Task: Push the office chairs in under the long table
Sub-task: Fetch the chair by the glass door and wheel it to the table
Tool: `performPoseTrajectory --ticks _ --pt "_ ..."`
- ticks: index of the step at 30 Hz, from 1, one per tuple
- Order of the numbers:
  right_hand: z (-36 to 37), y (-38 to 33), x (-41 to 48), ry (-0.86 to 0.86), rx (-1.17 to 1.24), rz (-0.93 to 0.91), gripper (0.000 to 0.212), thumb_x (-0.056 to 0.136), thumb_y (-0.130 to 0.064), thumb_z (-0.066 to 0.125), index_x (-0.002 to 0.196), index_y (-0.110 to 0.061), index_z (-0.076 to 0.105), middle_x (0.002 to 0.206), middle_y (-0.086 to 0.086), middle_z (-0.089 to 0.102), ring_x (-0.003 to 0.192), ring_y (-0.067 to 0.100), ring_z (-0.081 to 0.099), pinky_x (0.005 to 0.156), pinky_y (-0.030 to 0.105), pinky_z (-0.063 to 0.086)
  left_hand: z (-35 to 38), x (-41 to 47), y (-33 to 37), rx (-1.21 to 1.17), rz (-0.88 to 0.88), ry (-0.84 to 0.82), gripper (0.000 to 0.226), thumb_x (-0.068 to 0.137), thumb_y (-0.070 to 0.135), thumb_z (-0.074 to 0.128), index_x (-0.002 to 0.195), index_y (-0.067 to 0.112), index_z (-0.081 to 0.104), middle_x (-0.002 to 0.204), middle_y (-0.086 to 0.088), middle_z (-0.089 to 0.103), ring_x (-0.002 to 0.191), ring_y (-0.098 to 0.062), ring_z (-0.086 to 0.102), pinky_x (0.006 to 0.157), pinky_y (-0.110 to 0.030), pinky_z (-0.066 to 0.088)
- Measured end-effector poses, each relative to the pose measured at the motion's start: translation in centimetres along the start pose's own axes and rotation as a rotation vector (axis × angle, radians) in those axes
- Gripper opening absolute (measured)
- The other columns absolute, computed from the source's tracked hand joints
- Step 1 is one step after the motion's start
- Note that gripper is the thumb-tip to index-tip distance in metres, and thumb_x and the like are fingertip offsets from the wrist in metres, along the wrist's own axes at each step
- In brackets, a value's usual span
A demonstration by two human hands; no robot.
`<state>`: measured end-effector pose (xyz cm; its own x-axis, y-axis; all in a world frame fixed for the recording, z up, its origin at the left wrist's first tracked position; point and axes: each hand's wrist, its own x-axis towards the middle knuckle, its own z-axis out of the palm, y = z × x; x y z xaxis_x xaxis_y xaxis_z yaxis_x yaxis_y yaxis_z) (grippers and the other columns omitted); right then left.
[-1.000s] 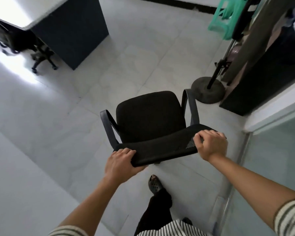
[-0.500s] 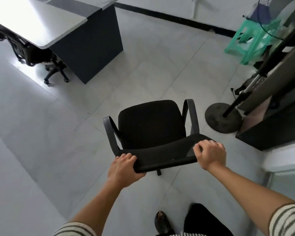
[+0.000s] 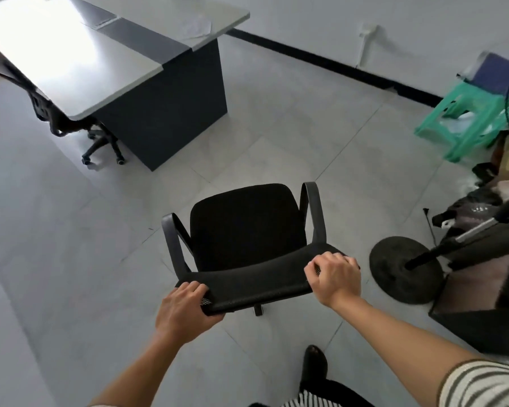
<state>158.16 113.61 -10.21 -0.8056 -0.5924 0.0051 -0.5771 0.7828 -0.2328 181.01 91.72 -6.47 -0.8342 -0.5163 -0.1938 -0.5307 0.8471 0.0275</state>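
A black office chair (image 3: 247, 227) with two armrests stands on the tiled floor in front of me, its seat facing away. My left hand (image 3: 185, 309) grips the left end of its mesh backrest top. My right hand (image 3: 335, 277) grips the right end. The long grey table (image 3: 106, 63) with a dark end panel lies at the upper left, some way beyond the chair. A second black chair (image 3: 59, 118) is tucked under the table's near side, its wheeled base showing.
A round black stand base (image 3: 394, 271) with a slanted pole sits right of the chair. Dark bags and a black box crowd the right edge. A green plastic stool (image 3: 465, 118) stands by the white wall. Open tiled floor stretches between chair and table.
The view has lifted and the table now shows more fully. The chair has rolled forward with both hands still on its backrest. The stand base now lies closer beside the chair.
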Motion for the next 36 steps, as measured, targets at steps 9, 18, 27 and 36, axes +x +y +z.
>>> performPoseTrajectory --ticks 9,18,27,36 --pt "0.8 -1.8 16.9 0.003 -0.011 -0.046 0.041 0.082 -0.041 0.035 0.065 -0.021 0.066 0.072 -0.003 0.067 0.070 0.021 0.060 0.076 0.035 0.041 -2.3 14.4 -2.9 -0.048 -0.037 0.016 0.056 0.059 0.070 0.054 0.084 0.023 0.070 0.077 0.011 0.069 0.071 -0.013 0.064 0.058 -0.027 0.051" --pt "1.9 -8.1 36.2 -0.045 -0.085 0.019 0.037 0.088 -0.038 0.036 0.077 -0.020 0.067 0.091 0.002 0.069 0.089 0.024 0.057 0.083 0.037 0.035 -6.7 32.2 -10.3 -0.108 -0.019 -0.001 0.066 0.065 0.077 0.042 0.100 0.025 0.063 0.096 0.009 0.064 0.089 -0.013 0.057 0.080 -0.028 0.046" --pt "3.2 -13.7 48.6 -0.068 -0.094 0.020 0.042 0.083 -0.043 0.032 0.081 -0.025 0.069 0.092 -0.003 0.070 0.090 0.021 0.059 0.082 0.036 0.034 -9.1 45.7 -17.9 -0.040 0.035 0.052 0.061 0.064 0.075 0.045 0.089 0.024 0.067 0.083 0.009 0.067 0.076 -0.013 0.060 0.067 -0.026 0.050" --pt "4.1 -16.8 63.7 -0.089 -0.040 -0.048 0.047 0.081 -0.045 0.027 0.078 -0.026 0.070 0.088 -0.005 0.071 0.087 0.019 0.060 0.084 0.036 0.033 -11.9 58.7 -21.4 -0.023 -0.061 0.041 0.056 0.061 0.070 0.051 0.086 0.023 0.065 0.081 0.008 0.064 0.076 -0.016 0.060 0.068 -0.029 0.051"
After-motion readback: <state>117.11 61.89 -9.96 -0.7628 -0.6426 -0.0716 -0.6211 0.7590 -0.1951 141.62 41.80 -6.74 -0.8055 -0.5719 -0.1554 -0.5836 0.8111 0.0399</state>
